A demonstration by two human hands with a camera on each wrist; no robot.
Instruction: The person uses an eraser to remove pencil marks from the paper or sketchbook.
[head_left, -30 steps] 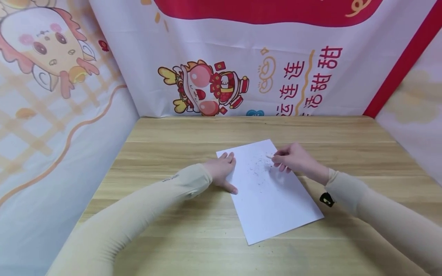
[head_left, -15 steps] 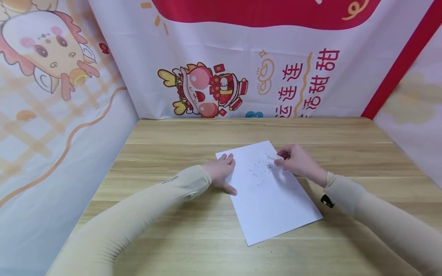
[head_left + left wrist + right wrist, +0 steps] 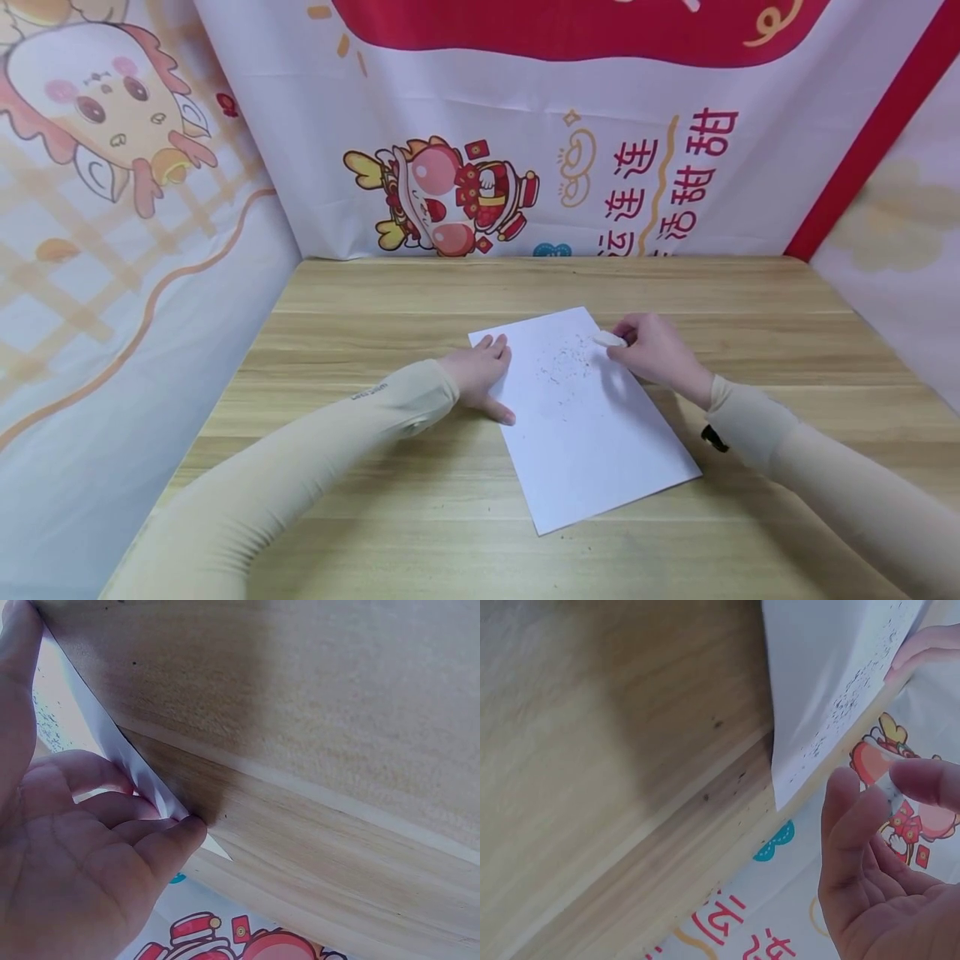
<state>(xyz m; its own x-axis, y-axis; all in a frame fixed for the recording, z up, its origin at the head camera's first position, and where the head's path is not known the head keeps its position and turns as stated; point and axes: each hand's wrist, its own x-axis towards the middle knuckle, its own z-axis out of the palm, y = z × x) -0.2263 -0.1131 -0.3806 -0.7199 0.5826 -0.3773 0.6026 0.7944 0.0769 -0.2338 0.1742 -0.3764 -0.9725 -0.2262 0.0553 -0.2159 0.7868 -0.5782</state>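
Observation:
A white sheet of paper (image 3: 592, 454) lies slanted on the wooden table. Dark eraser crumbs (image 3: 566, 362) are scattered over its upper part. Along the sheet's left edge my left hand (image 3: 480, 375) rests with fingers and thumb spread, pressing the paper. My right hand (image 3: 658, 348) pinches a small white eraser (image 3: 609, 339) between thumb and fingers above the upper right edge of the sheet. In the right wrist view, the eraser (image 3: 889, 793) is mostly hidden by the fingertips and shows dark smudges.
The wooden table (image 3: 360, 333) extends around the sheet, with a few specks near its front. A white printed cloth (image 3: 465, 92) hangs behind the far edge. Another patterned cloth (image 3: 120, 275) hangs on the left.
My right hand has moved slightly right with the eraser, from over the crumbs toward the sheet's edge. More of the eraser shows. My left hand has stayed in place on the paper.

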